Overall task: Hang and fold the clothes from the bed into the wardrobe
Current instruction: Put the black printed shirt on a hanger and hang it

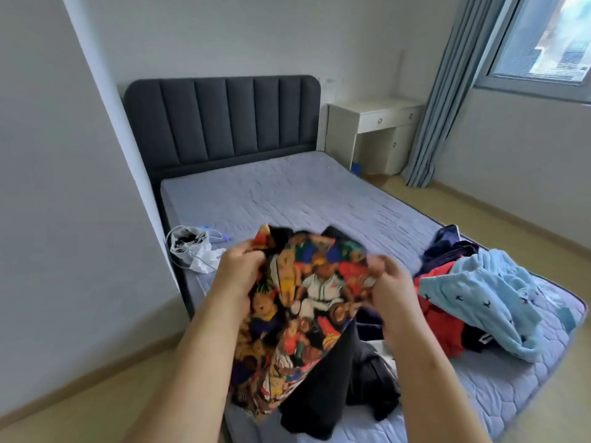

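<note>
While it hangs above the near end of the bed, a multicoloured teddy-bear-print fabric garment point(307, 298) is held up by a person's two bare hands. The left hand point(238, 270) bunches one upper edge, its fingers curled into the cloth. The right hand point(388, 282) grips the opposite edge, its fingers closed on the fabric too. Beneath the garment, crumpled black clothes point(335, 378) lie on the grey quilted mattress point(303, 193). To the right sits a heap of a red garment point(441, 318), a light-blue fleecy garment with small dark motifs point(486, 298) and a navy garment point(447, 247). A white crumpled bag point(192, 251) rests at the mattress's left edge. Behind stand a dark-grey padded headboard point(220, 119), a white desk with drawers point(374, 129) and a blue-grey curtain point(438, 100).
</note>
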### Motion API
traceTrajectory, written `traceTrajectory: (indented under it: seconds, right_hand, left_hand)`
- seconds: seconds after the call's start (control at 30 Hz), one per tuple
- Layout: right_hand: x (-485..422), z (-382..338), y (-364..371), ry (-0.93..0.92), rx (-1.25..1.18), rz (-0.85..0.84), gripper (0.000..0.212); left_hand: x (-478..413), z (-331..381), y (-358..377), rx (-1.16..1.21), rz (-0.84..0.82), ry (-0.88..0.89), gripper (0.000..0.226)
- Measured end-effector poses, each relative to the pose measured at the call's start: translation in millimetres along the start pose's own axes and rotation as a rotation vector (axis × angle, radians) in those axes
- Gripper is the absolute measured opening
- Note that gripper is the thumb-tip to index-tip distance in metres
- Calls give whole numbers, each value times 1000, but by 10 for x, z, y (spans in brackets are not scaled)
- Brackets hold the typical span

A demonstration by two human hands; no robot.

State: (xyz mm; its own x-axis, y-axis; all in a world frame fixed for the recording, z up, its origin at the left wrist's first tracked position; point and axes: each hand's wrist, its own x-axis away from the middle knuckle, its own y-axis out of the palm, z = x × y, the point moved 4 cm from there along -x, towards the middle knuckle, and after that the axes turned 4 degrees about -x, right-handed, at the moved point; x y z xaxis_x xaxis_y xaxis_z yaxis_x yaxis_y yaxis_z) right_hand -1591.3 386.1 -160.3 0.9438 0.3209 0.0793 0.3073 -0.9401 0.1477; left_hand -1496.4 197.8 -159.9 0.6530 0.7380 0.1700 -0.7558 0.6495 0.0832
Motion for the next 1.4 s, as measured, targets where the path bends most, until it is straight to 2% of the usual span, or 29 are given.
traceTrajectory:
  seconds: [0.07, 0.13, 0.27, 0.33, 0.4, 0.47, 0.5, 0.57, 0.63, 0.67, 0.73, 0.8, 0.83, 0.9, 0.97, 1.03, 1.1, 1.13, 1.2, 1.27, 1.33, 1.4]
  right_hand:
    - [-51, 473, -106, 156, 214, 53, 25]
    - [-10, 791, -115, 250, 291, 30, 28]
    - [86, 1097, 68, 299, 430, -99, 29]
    - [142, 1204, 158, 343, 390, -194, 39]
    - [177, 1274, 230, 341, 371, -279, 55]
    - [174, 1303, 325, 237, 487, -337, 67]
    - [174, 1302, 383, 170, 561, -367, 66]
    - [217, 1323, 530, 75, 670, -479, 46]
    - [282, 1367, 614, 101, 760, -518, 24]
    - [301, 1379, 621, 121, 745, -481, 21]
    - [293, 1367, 590, 123, 633, -333, 21]
    - [296, 1251, 576, 74, 546, -183, 24]
    - [309, 1182, 603, 50, 485, -149, 23]
    - [355, 1068, 710, 30, 322, -192, 20]
    - [421, 953, 832, 7, 224, -301, 19]
    - [451, 879, 891, -58, 265, -399, 24]
    - [482, 869, 908, -62, 310, -469, 31]
    - [505, 896, 905, -30, 306, -509, 35]
    - [562, 994, 899, 56, 283, -593, 39]
    - [603, 1072, 873, 140, 252, -601, 39]
    - [595, 1083, 814, 205, 184, -490, 40]
    - [542, 1037, 746, 149, 183, -328, 35]
  left_hand:
    - [-43, -462, -169, -104, 168, -134, 30]
    - [24, -783, -210, -151, 163, -185, 32]
    - [130, -979, -196, -187, -107, -173, 42]
    - [193, -879, -179, -188, -290, -134, 35]
    - [270, -787, -178, -96, -425, -130, 30]
    - [320, -720, -210, 93, -435, -179, 35]
    - [320, -705, -251, 170, -400, -192, 36]
    - [323, -647, -348, 261, -309, -172, 26]
    - [303, -616, -463, 316, -270, -158, 27]
    - [317, -591, -515, 303, -264, -183, 30]
    - [316, -601, -591, 223, -275, -260, 23]
    - [298, -660, -600, 168, -268, -350, 43]
    - [270, -719, -595, 150, -265, -368, 46]
    - [293, -833, -599, 57, -211, -389, 36]
    - [363, -924, -644, 32, -192, -460, 40]
    - [339, -981, -737, 86, -245, -509, 55]
    - [301, -918, -768, 124, -314, -522, 54]
    - [276, -880, -769, 126, -305, -504, 45]
    - [170, -872, -779, 30, -160, -384, 25]
    - [174, -825, -750, -43, -100, -271, 16]
    - [210, -748, -723, -67, -144, -173, 22]
    - [265, -619, -701, -113, -286, -64, 29]
